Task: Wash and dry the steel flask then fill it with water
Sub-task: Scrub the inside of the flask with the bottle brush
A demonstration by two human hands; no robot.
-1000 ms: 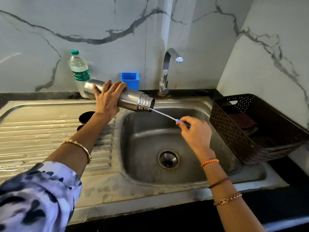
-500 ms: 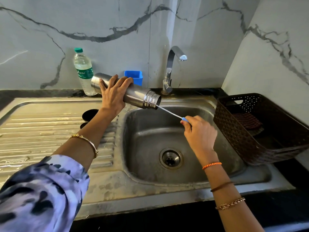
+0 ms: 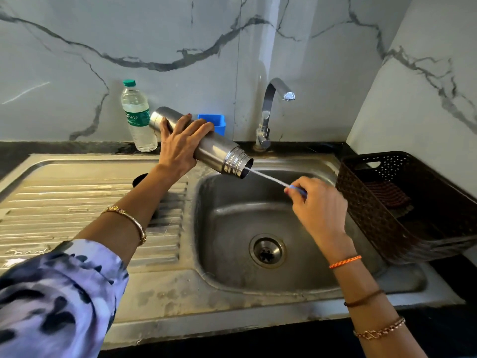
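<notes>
Steel flask (image 3: 206,144) tilted over the sink (image 3: 232,277) at 12 o'clock of the drain (image 3: 267,251), mouth toward 4 o'clock. Left hand (image 3: 180,146) wraps its body. Right hand (image 3: 317,205) pinches blue brush handle (image 3: 296,189), wire stem (image 3: 267,177) entering the mouth. Plastic bottle (image 3: 136,117) at 9 o'clock of flask; basket (image 3: 402,208) at 3 o'clock.

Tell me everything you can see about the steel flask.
The steel flask is a shiny metal cylinder with a ribbed neck and no cap. It is held nearly level above the sink edge, mouth tilted down to the right. The left hand grips its body. A thin brush, held by the right hand, enters its mouth.
</notes>
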